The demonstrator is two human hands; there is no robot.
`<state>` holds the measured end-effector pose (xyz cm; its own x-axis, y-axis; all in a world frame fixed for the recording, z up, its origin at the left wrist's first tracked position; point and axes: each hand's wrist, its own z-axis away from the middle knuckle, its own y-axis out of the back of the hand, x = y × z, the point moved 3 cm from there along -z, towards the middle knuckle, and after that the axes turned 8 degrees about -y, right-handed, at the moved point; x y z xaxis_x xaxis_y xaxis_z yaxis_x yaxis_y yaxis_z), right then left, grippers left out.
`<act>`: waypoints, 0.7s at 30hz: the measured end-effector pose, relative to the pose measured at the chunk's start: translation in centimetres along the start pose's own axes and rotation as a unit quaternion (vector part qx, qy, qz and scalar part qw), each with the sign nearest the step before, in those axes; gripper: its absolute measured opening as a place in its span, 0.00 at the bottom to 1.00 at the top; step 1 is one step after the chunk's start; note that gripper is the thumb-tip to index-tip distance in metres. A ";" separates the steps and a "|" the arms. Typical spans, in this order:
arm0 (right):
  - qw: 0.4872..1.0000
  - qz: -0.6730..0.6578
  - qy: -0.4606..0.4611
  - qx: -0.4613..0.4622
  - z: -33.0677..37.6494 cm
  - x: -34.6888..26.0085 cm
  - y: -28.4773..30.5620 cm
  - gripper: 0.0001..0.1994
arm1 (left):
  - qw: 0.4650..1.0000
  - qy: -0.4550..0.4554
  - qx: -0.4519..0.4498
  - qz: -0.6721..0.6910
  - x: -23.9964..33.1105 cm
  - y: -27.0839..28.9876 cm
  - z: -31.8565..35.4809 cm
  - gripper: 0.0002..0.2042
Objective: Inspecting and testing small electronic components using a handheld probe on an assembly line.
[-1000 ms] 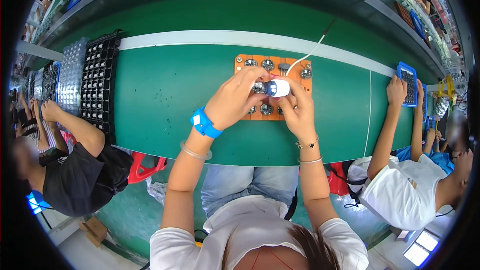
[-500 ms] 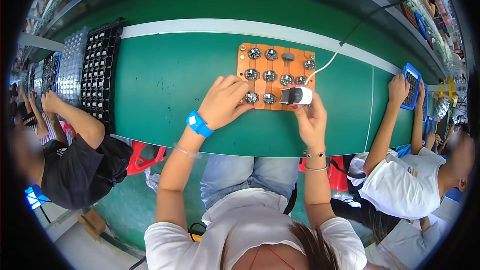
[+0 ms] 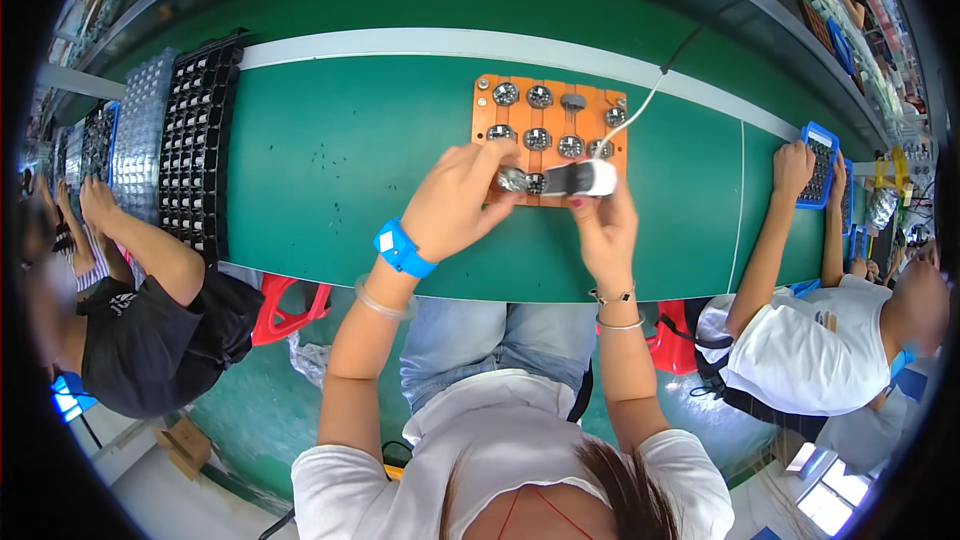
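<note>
An orange fixture plate [image 3: 521, 117] lies on the green table, with several small round circuit parts seated in it in rows. My left hand [image 3: 452, 198], wearing a blue wristband, pinches one round circuit part [image 3: 512, 180] between thumb and fingers over the plate's near left corner. In my right hand [image 3: 608, 232] is a white and black handheld device [image 3: 588, 178] with a white cable. Its dark end points left, over the near row and close to the pinched part. A grey part [image 3: 573, 101] in the far row looks different from the round ones.
Black compartment trays [image 3: 195, 155] stand at the table's left. A cable [image 3: 640, 105] runs from the device up to the shelf rail. At right, a co-worker's hands [image 3: 795, 170] hold a blue tray [image 3: 818, 165]; another person [image 3: 150, 330] sits at left.
My left hand has taken the near-left round part and shifted it slightly right. My right hand has drawn the device a little left and farther up.
</note>
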<state>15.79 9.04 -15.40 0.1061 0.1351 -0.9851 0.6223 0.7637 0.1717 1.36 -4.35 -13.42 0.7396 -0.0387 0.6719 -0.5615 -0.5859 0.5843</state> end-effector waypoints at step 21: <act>0.997 0.066 0.027 -0.006 0.0 -0.5 2.3 0.16 | 0.993 -0.075 0.002 -0.091 2.5 -2.2 -2.2 0.22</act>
<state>17.14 10.75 -14.49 0.1435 0.2682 -0.9526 0.5962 0.7449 0.2996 3.62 -1.42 -12.02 0.8764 -0.0519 0.4787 -0.4112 -0.5980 0.6880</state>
